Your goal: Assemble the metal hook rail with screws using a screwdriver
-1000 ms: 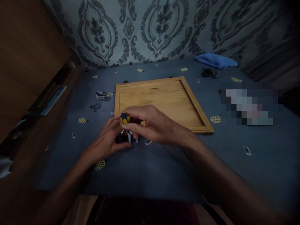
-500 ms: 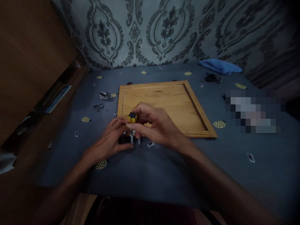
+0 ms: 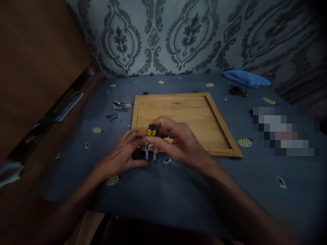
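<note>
A screwdriver (image 3: 152,130) with a stubby yellow and black handle stands nearly upright in my right hand (image 3: 176,139), its handle pinched between thumb and fingers. Its lower end meets a metal hinge (image 3: 147,153) at the near left corner of a framed wooden panel (image 3: 176,115). Two light metal arms of the hinge stick out toward me past the panel's edge. My left hand (image 3: 127,149) is curved around the hinge, thumb low beside a metal arm and fingers up by the screwdriver. The screwdriver's tip and any screw are hidden.
Metal hinge parts (image 3: 120,106) and a smaller looped piece (image 3: 111,117) lie left of the panel on the patterned dark blue tablecloth (image 3: 184,194). A blue cloth (image 3: 246,79) and a black item (image 3: 237,91) lie far right. A wooden cabinet (image 3: 41,41) borders the left.
The view has shifted a little, so everything sits slightly right and lower. The screwdriver handle is turned and tilted somewhat differently in my right hand. Both hands keep their places at the hinge.
</note>
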`<action>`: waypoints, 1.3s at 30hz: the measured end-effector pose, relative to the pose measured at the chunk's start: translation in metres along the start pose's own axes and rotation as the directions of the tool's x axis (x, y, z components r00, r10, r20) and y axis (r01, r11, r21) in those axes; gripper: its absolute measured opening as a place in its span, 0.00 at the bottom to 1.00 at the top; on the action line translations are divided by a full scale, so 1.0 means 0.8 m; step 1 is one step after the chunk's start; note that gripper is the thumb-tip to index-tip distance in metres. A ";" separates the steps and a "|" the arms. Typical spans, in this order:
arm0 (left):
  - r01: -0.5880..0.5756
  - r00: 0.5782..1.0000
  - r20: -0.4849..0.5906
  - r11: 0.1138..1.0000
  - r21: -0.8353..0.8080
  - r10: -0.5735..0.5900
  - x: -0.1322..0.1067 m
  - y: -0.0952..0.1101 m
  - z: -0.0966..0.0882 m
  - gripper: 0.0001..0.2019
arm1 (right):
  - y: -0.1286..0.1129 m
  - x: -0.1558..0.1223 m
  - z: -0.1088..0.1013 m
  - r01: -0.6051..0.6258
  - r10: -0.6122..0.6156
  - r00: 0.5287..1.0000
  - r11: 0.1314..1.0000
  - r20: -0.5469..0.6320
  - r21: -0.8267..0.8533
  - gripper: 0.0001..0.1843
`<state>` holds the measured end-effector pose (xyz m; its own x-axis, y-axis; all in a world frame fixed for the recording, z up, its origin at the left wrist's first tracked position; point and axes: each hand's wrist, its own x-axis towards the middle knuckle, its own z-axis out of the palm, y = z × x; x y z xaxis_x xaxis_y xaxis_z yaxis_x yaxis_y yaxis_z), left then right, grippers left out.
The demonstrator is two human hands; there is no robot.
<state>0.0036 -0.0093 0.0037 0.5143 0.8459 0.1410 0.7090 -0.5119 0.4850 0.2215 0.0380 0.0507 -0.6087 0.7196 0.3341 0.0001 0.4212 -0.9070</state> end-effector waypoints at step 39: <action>0.062 0.997 -0.031 0.996 -0.070 -0.064 0.002 0.003 0.007 0.18 | 0.005 -0.002 0.001 0.105 -0.108 0.993 0.992 -0.043 -0.070 0.14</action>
<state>0.0086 -0.0096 0.0004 0.4525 0.8813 0.1364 0.7041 -0.4469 0.5519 0.2218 0.0380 0.0466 -0.5702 0.6929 0.4413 -0.0081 0.5324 -0.8464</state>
